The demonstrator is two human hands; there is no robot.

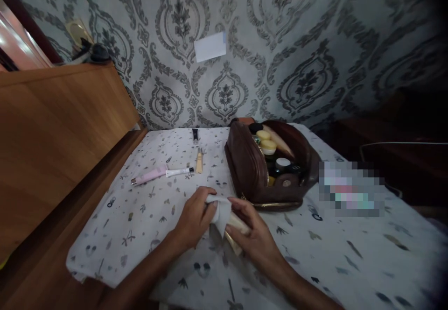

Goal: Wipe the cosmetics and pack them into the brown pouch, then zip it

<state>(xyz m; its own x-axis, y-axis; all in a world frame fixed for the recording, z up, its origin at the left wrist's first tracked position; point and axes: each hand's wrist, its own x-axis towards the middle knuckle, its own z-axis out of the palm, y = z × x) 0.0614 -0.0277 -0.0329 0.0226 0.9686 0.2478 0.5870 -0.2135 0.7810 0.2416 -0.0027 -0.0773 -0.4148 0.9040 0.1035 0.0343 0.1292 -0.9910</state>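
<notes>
A white cloth or tissue (221, 211) is pinched in my left hand (196, 216), its folds lying against a pale, cream-coloured item (238, 226). My right hand (257, 235) is closed around that item, which has a gold-coloured part at its lower end; the fingers hide much of its shape. Just beyond my hands stands an open brown bag (245, 160) with jars and bottles inside. To the left on the patterned cloth lie a pink tube (150, 175), a white tube (178, 172), a small beige tube (199, 161) and a black-capped item (195, 136).
The bed-like surface (140, 226) has a white patterned cover. A wooden cabinet (63, 114) borders it on the left, and a patterned wall (227, 90) rises behind. A blurred, pixelated item (352, 191) lies right of the bag.
</notes>
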